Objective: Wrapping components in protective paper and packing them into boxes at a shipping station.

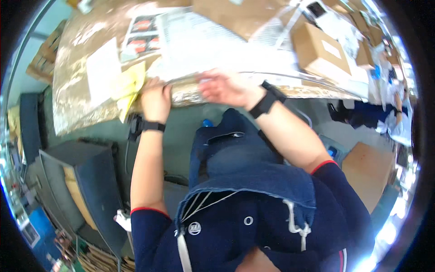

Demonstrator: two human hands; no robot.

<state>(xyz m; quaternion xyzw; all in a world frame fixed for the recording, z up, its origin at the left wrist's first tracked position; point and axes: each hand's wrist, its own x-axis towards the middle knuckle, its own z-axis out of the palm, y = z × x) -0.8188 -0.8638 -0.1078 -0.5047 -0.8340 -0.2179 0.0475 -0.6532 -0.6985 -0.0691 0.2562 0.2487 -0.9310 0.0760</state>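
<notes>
When read from left to right, starts with a bare corner of the table point(68, 102), well left of the left hand point(155, 99). Comes next to a white sheet point(103, 68), apart from that hand on its left, then to a crumpled yellow sheet point(131, 81), just beside that hand and reaching toward the near edge. Could crease or tear there through a quick tug, looking thin and rumpled; could also slide off that edge if brushed carelessly. Beyond the left hand, shows printed cards point(142, 38) with red patches, not touched. At the left hand itself, bends at the fingers over the table's edge; cannot tell, for blur, whether clamped on the yellow sheet or merely resting against it. Between both hands and farther out, spreads into printed paper point(195, 43), likely to shift or wrinkle if swept by a forward reach. At the right hand point(226, 88), holds fingers apart and loosely curled, seemingly around nothing. Just right of that hand, runs along the edge as a thin strip point(276, 73), apt to snag the right wristband point(265, 105) if crossed low. Farther right and beyond, ends at a carton point(312, 47), well apart from the grip, at risk only from a wide swing.
</notes>
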